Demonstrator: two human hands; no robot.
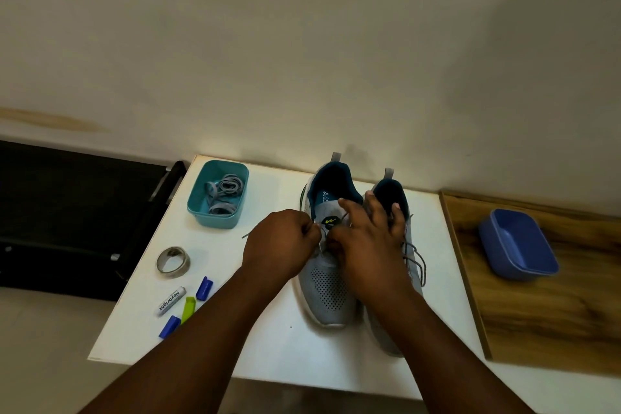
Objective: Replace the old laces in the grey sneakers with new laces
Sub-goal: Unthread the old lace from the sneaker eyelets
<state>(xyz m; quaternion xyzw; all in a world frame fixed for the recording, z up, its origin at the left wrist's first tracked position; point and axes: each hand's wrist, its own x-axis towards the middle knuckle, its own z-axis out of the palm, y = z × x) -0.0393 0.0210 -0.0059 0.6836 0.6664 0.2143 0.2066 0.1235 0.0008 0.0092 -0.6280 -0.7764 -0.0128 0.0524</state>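
A plain cream-painted wall is filling the upper view, bearing a faint brownish stain at left. A white rectangular tabletop is standing against it, flanked by a dark black cabinet and a brown wood-grain board.

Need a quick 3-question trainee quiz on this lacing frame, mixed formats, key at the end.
1. True or false: the teal tub holds coiled grey laces.
2. Which sneaker do both hands work on? A) left sneaker B) right sneaker
3. Fill in: the blue tub sits on the ____ board.

Key: 1 true; 2 A, the left hand pinches its lace and the right hand works at the same eyelets; 3 wooden.
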